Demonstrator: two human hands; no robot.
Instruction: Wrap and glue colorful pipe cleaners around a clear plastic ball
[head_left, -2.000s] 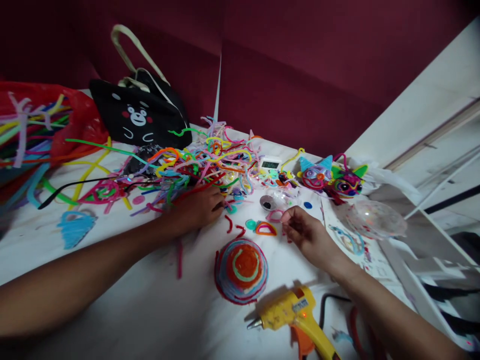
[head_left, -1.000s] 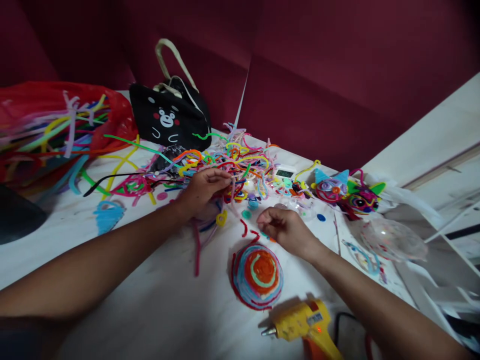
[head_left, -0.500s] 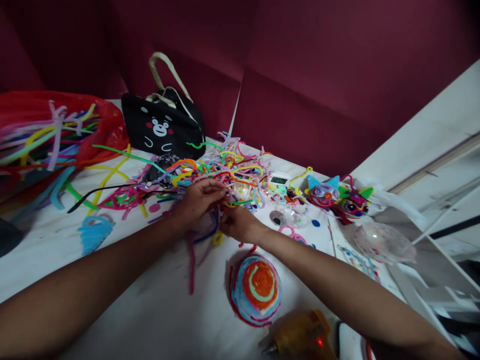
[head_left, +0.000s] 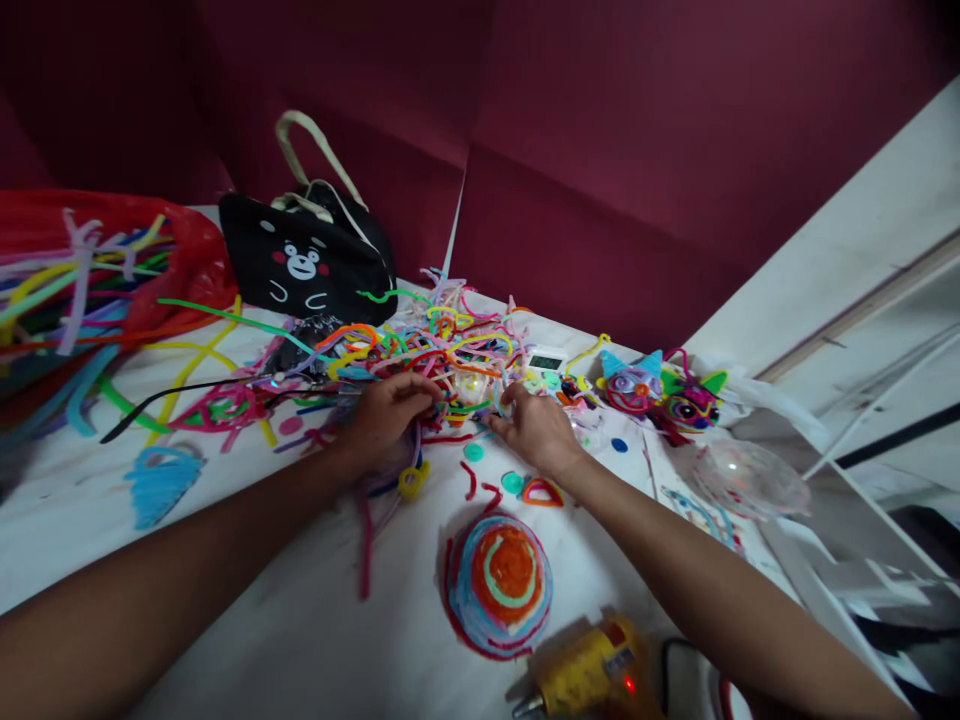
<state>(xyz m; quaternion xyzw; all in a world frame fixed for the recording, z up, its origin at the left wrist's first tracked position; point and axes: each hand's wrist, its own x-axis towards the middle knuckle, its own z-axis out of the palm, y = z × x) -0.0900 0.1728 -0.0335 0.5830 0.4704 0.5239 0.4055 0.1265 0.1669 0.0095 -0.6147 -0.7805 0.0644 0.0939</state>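
My left hand (head_left: 394,412) is closed at the near edge of a heap of coloured pipe cleaners (head_left: 442,335). Thumb and forefinger are pinched together, and purple and pink pipe cleaners (head_left: 365,550) trail below the hand, beside a yellow looped piece (head_left: 411,482). My right hand (head_left: 544,432) is at the heap's right side, its thumb and forefinger apart and nothing visible in them. Closer to me sits a round dome of coiled pipe cleaners (head_left: 497,585), orange at the centre and blue around, with a mint curve on top.
A yellow glue gun (head_left: 589,675) with a lit red light lies at the front. Two animal-head crafts (head_left: 634,385) and a clear plastic dome (head_left: 750,480) stand on the right. At the back left are a black bag (head_left: 307,260) and a red bag of pipe cleaners (head_left: 195,265).
My right hand has moved right, away from my left hand, uncovering red scraps, teal discs and an orange-red loop on the table. The left hand stays pinched. The view has shifted slightly.
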